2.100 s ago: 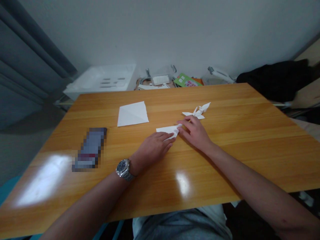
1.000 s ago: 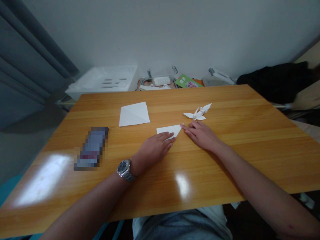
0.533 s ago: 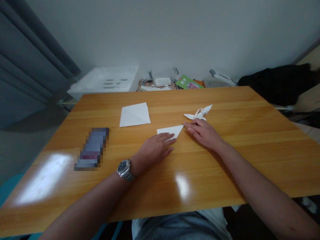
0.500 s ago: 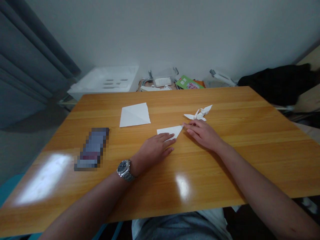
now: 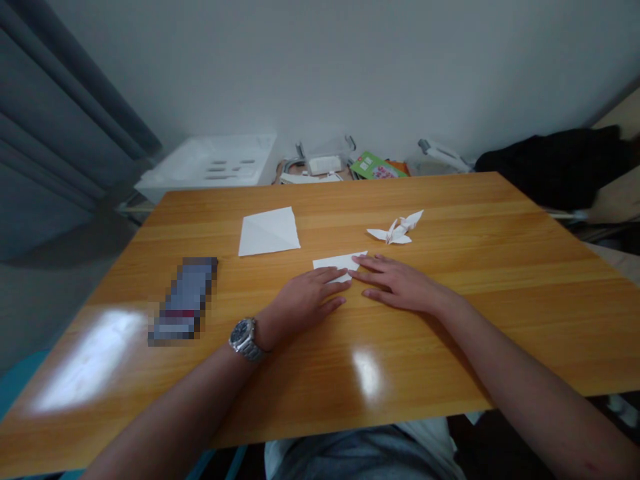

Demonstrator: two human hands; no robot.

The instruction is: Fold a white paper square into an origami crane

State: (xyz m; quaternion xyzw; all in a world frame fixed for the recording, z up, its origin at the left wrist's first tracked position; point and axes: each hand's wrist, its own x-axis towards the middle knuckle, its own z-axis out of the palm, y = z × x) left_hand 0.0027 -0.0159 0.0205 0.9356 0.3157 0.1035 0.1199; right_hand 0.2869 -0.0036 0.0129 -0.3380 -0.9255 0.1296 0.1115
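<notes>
A folded piece of white paper [image 5: 330, 261] lies flat on the wooden table, partly hidden under my fingers. My left hand [image 5: 311, 297] rests on its left and near part, fingers stretched out. From the right, my right hand [image 5: 400, 281] lies palm down with spread fingers, its fingertips on the paper's right part. Just beyond that hand sits a white origami crane [image 5: 397, 230] with its wings out. Farther left is a flat white sheet of paper [image 5: 270, 231] with a diagonal crease.
A phone [image 5: 185, 300], blurred out, lies on the left of the table [image 5: 450, 347]. Behind the far edge stand a white plastic tray [image 5: 215, 157], a green booklet [image 5: 375, 165] and cables. Black cloth [image 5: 545, 167] is heaped at the right; a grey curtain [image 5: 60, 120] hangs at the left.
My right hand has moved left and nearer to me, from the paper's right tip onto the paper beside my left fingers. The left hand has barely shifted.
</notes>
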